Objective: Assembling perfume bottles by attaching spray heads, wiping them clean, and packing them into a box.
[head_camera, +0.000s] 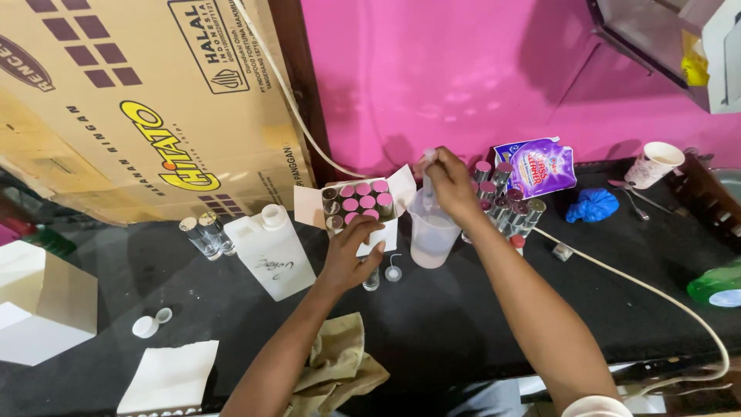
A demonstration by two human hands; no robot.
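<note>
Khaki cloth (340, 367), near tabletop (463, 324) edge. My left hand (351, 251): fingers closed around small glass vial (372, 278). My right hand (448, 185): pinching syringe (427, 174), upright over plastic jug (431, 228), right of vial.

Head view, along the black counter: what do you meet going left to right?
Two small glass vials → white bottle → left hand → clear jug under right hand → purple pouch → blue cloth → paper cup → green object.
</note>
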